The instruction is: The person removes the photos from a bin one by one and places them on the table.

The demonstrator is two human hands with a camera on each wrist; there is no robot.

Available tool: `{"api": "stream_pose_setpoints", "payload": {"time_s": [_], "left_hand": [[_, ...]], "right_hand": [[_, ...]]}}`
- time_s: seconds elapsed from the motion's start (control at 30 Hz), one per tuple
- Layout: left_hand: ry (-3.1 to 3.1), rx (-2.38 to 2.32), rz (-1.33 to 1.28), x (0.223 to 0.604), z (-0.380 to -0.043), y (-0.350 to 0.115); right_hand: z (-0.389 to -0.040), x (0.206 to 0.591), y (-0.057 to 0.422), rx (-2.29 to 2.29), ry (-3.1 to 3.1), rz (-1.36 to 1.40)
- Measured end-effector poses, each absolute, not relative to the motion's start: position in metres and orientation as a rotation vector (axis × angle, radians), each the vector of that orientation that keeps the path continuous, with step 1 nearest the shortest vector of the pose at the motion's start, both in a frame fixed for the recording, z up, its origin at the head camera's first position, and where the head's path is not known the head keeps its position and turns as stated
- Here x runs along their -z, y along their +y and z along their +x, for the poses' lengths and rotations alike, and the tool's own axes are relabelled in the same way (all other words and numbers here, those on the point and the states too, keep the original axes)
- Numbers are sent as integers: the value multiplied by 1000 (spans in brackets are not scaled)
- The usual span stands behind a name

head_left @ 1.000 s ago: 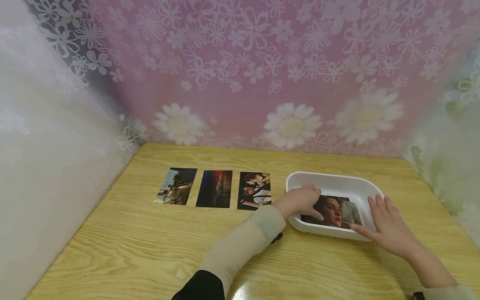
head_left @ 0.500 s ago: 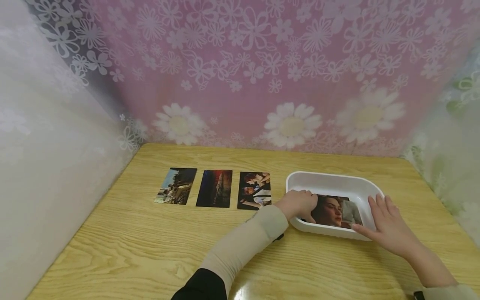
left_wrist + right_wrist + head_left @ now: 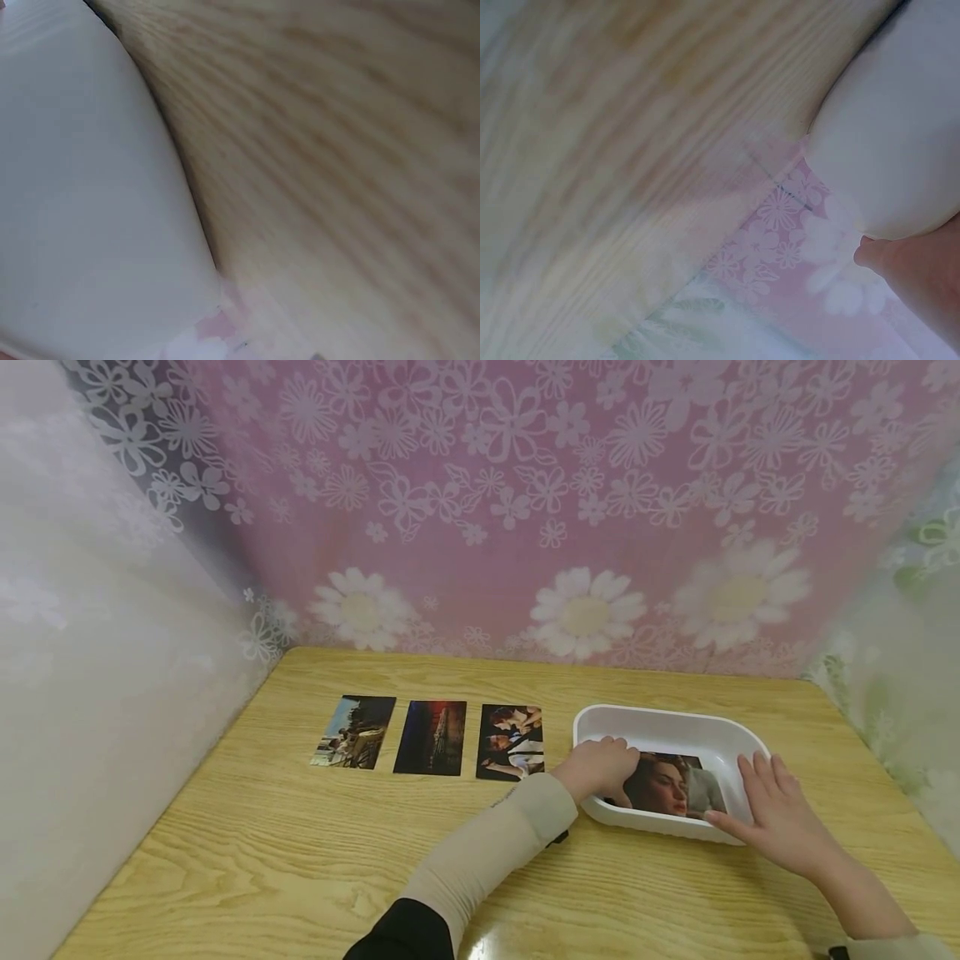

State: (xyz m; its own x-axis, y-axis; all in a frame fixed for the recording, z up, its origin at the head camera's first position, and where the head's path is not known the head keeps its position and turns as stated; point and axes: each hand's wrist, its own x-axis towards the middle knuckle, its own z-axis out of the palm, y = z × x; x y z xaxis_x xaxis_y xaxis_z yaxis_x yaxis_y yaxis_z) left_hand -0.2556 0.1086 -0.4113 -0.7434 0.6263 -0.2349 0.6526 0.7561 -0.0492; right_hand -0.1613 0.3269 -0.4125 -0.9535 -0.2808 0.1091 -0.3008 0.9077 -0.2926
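Observation:
In the head view a white plastic tray (image 3: 675,720) stands on the right of the table, with a photo print (image 3: 667,787) of a person lying in it. My left hand (image 3: 602,768) reaches over the tray's left end. Its thumb and fingers lie along the photo's left part, and the hidden fingertips leave its hold unclear. At the tray's right end my right hand (image 3: 783,818) rests on the rim with fingers spread straight and thumb over the near edge. One finger (image 3: 907,262) touches the rim in the right wrist view. The left wrist view shows the tray's outer wall (image 3: 90,187).
Three more photo prints lie in a row left of the tray: an outdoor scene (image 3: 354,732), a dark ship picture (image 3: 431,737) and a couple (image 3: 511,742). Flowered pink cloth (image 3: 465,485) stands behind the wooden table (image 3: 300,852), with pale sheets at both sides.
My left hand has drawn back left a little, baring more of the photo, and its thumb has pulled in. The right hand, tray and other photos keep their places.

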Motion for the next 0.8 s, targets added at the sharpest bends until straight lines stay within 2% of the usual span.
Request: {"api": "stream_pose_setpoints", "payload": {"time_s": [0.43, 0.8], "left_hand": [[2841, -83, 1049, 403, -258, 104], [2865, -635, 1148, 400, -261, 93]], "right_hand": [[-162, 415, 330, -490, -3009, 468], [-164, 414, 330, -502, -3004, 475]]}}
